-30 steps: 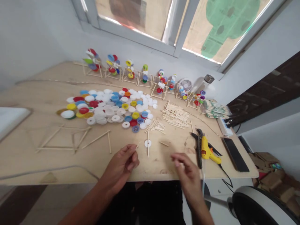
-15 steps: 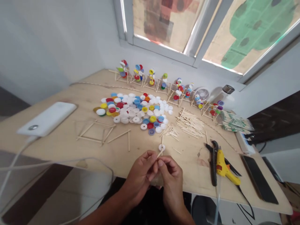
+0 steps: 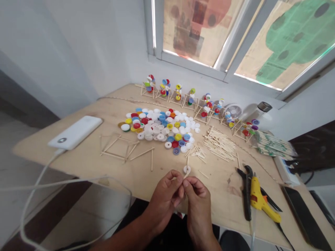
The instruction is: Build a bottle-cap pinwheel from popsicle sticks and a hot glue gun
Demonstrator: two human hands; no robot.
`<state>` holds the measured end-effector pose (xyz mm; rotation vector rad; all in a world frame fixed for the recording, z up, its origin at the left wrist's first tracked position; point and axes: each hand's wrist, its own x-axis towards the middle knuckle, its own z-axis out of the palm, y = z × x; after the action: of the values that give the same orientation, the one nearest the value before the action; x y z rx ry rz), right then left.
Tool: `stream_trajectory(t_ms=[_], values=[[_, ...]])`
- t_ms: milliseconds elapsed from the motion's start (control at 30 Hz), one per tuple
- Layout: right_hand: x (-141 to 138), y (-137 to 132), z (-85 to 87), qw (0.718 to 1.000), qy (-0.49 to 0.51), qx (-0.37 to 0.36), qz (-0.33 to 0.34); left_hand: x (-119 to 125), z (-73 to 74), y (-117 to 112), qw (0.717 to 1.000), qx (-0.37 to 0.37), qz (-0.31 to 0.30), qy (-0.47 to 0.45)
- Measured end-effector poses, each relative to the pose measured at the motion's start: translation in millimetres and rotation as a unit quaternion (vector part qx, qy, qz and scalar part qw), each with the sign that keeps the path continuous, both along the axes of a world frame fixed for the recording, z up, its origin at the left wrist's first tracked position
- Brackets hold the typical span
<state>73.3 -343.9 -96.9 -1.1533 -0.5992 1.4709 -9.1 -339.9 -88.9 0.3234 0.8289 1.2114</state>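
no legible txt anywhere in frame. green print on stick packets (image 3: 275,146), mid right, too blurred to read. round mark on white power bank (image 3: 75,132), mid left, no letters made out.

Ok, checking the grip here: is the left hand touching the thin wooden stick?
Touching. The head view shows the wooden stick poking out from the pinched fingers of the left hand; the right hand pinches it too.

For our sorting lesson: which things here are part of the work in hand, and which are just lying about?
In hand: short stick, pinched by left hand and right hand; white cap just beyond them.
Lying about: power bank, small fan, phone.
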Motion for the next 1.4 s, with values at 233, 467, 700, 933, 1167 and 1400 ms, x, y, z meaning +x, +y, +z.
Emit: stream_trajectory(t_ms=[233,467,700,933,1167,1400], values=[[-1.4,-0.2,4.6,0.999,0.001,-0.028,-0.019,-3.0,0.5,-3.3,1.0,-0.025,-0.013,0.012],[0.2,-1.0,1.9,1.0,0.016,-0.022,-0.005,2.0,-3.1,-1.6,0.997,-0.023,-0.043,0.062],[41.6,15.4,3.3,0.994,-0.106,0.016,-0.031,-17.8,-24.5,14.6,0.927,0.117,-0.012,0.356],[76.5,38.4,-6.8,0.953,-0.288,0.075,0.064,-34.2,-55.2,43.1,0.71,0.322,-0.038,0.625],[84.6,52.8,-13.8,0.787,-0.569,0.155,0.181,-30.0,-63.5,53.5,0.662,0.358,-0.071,0.654],[84.2,59.9,-13.4,0.678,-0.674,0.199,0.214,-26.3,-65.5,58.8,0.665,0.357,-0.085,0.65]])
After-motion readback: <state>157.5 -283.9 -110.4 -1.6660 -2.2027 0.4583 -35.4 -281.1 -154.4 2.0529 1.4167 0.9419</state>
